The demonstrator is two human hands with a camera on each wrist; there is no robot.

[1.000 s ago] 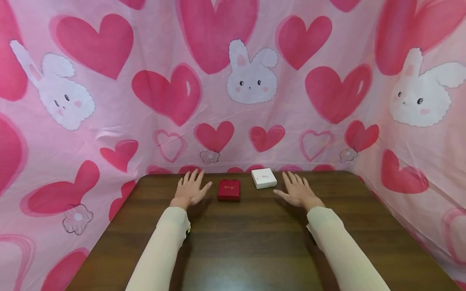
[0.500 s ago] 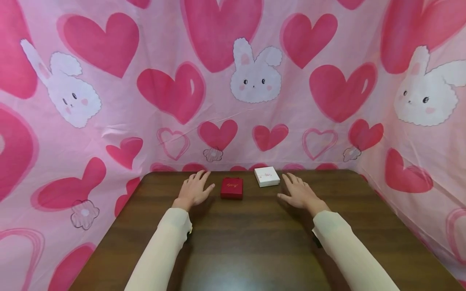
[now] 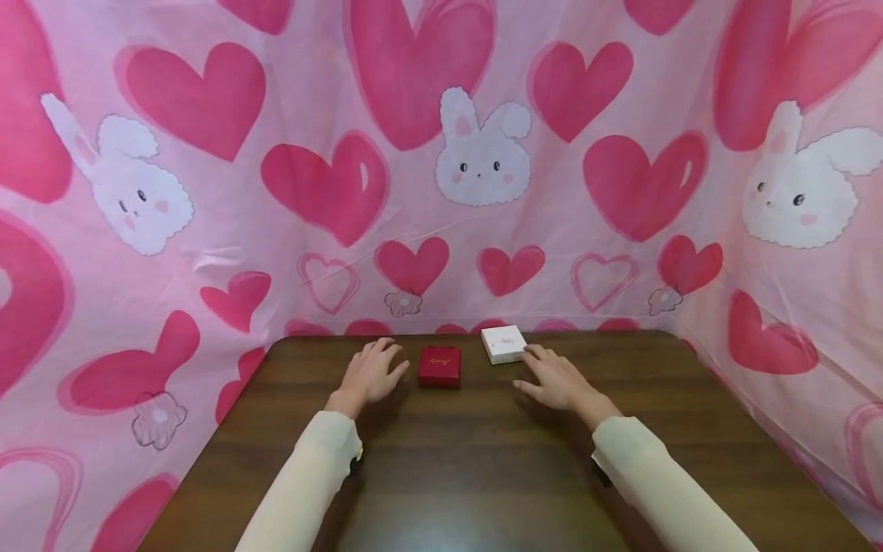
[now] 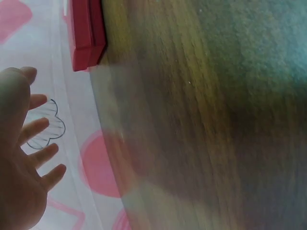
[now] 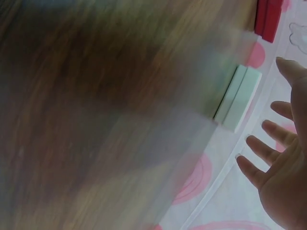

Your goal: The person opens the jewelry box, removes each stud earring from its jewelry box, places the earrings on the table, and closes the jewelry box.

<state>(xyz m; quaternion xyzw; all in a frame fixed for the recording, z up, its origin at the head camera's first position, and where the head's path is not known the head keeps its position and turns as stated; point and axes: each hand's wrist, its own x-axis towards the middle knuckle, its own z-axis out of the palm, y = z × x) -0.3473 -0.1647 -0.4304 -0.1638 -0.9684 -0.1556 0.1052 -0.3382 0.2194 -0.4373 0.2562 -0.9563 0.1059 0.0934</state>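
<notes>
Near the far edge of the table lies a small red box (image 3: 439, 367) with gold lettering on its lid. A flat white box (image 3: 503, 344) with faint pink print lies to its right and slightly farther back. My left hand (image 3: 371, 373) is just left of the red box, apart from it, fingers slightly bent and holding nothing. Beside the white box, my right hand (image 3: 557, 381) reaches in from the right; its fingertips overlap the box's near right corner in the head view, but the right wrist view shows a gap to the white box (image 5: 238, 98). Both lids look closed.
The dark wooden table (image 3: 441, 475) spreads out below both arms. A pink cloth (image 3: 414, 215) printed with hearts and rabbits hangs behind the table and along both sides.
My right hand has moved a little left, closer to the white box, and the fingers of both hands have bent slightly. The boxes stay in place; the head view shifts slightly.
</notes>
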